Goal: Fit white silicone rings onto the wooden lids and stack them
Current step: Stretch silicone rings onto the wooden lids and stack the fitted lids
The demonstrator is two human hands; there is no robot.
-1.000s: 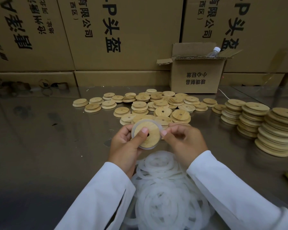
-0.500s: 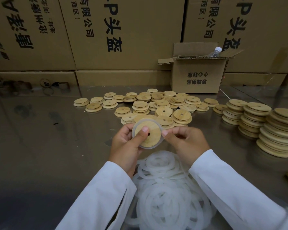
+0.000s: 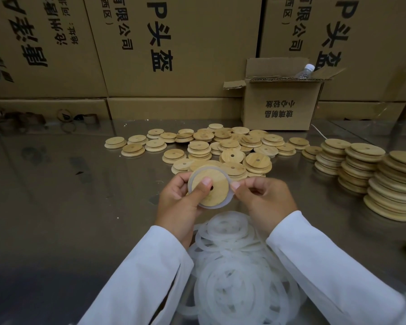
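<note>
My left hand (image 3: 178, 200) grips a round wooden lid (image 3: 217, 191) held upright above the table, thumb pressed near its centre hole. A white silicone ring (image 3: 220, 205) lies around the lid's rim. My right hand (image 3: 265, 198) pinches the ring at the lid's right edge. Below my hands lies a pile of loose white silicone rings (image 3: 234, 266). Several loose wooden lids (image 3: 220, 146) are scattered on the table beyond my hands. Leaning stacks of lids (image 3: 370, 177) stand at the right.
The steel table (image 3: 56, 195) is backed by a wall of large cardboard cartons (image 3: 169, 48). A small open cardboard box (image 3: 281, 102) with a plastic bottle (image 3: 305, 71) in it stands at the back right. Tape rolls (image 3: 66, 118) lie at the back left.
The lid and ring stay between my hands. My right fingers have worked slightly along the ring at the lid's right edge.
</note>
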